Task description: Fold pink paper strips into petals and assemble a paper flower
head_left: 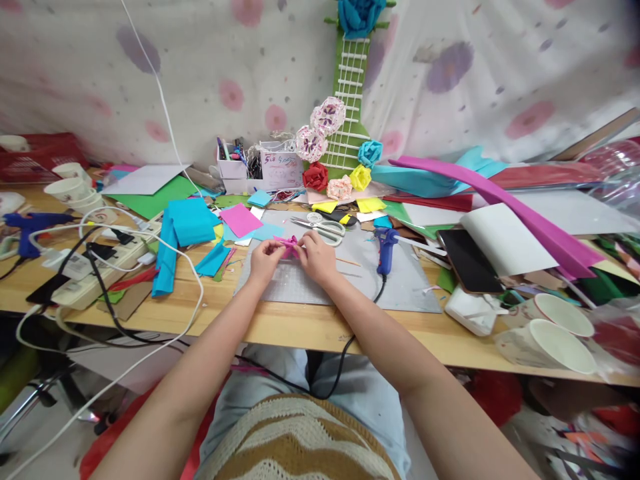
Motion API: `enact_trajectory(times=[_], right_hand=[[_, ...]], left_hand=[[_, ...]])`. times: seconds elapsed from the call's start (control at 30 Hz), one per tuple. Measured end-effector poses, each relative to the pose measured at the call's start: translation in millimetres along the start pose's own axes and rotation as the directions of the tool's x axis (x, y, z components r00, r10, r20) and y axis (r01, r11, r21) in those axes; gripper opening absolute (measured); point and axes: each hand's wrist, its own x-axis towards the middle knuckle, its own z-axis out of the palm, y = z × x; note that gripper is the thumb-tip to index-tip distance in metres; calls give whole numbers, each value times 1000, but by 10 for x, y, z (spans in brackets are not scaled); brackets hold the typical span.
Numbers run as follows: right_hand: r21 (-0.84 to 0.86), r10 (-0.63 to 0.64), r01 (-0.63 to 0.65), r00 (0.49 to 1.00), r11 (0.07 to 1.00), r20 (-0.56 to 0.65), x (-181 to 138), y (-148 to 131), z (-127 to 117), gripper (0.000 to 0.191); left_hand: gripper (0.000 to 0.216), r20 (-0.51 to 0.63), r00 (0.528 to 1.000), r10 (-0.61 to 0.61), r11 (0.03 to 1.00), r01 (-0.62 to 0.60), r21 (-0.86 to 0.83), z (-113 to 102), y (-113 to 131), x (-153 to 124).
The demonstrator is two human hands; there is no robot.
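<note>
Both hands meet over the grey cutting mat (pixel 400 283), with a small piece of magenta crepe paper (pixel 290 244) between them. My left hand (pixel 267 260) pinches its left side, and my right hand (pixel 317 257) has its fingers closed on the right side. The paper looks crumpled; its exact shape is partly hidden by the fingers. Just beyond my right hand lie scissors (pixel 327 230) with pale handles. A thin wooden stick (pixel 347 262) lies on the mat by the right hand. Farther right rests a blue glue gun (pixel 386 250) with a white glue stick.
Blue crepe paper (pixel 193 222) and a pink square (pixel 241 220) lie left of the mat. A power strip (pixel 105 267) with tangled cables sits farther left. A green guitar-shaped panel with paper flowers (pixel 349 100) stands behind. Right are a phone (pixel 470 260) and paper cups (pixel 560 343).
</note>
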Motion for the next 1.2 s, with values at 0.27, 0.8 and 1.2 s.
enact_trajectory(times=[0.27,0.8,1.2], right_hand=[[22,-155,154,987,988,41,-29,120,8,22],[43,-291,289,955,956,59,-79,150,17,24],[66,-264,259,961,964,78,-72,123,3,24]], left_hand=[[16,185,869,458,711,-484,510,-295,48,27],[15,450,737,504,467,-671,575,-276,47,6],[15,427,772,470,488,-631,604,-279,47,7]])
